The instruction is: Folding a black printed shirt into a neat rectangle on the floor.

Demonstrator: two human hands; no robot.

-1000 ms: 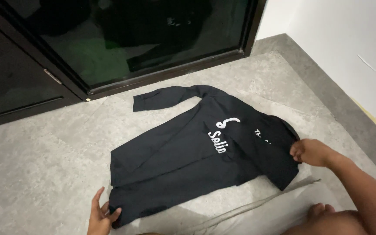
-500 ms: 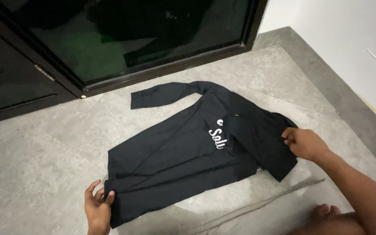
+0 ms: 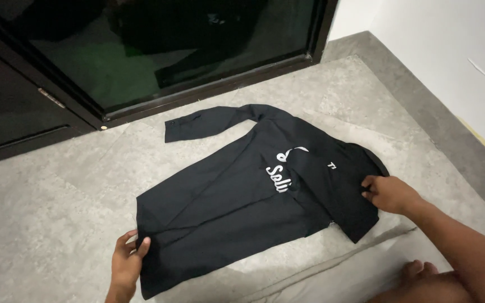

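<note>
Matt black cloth shirt (image 3: 237,207), rough mottled grey concrete floor (image 3: 46,224), glossy dark glass door (image 3: 158,50)

no packages, labels, signs, screens

bare floor (image 3: 51,207) leftward, wall (image 3: 450,50) (right) close

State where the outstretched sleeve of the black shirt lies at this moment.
In the head view, the sleeve extends up-left from the black shirt, flat on the grey floor just before the dark glass door.
</note>
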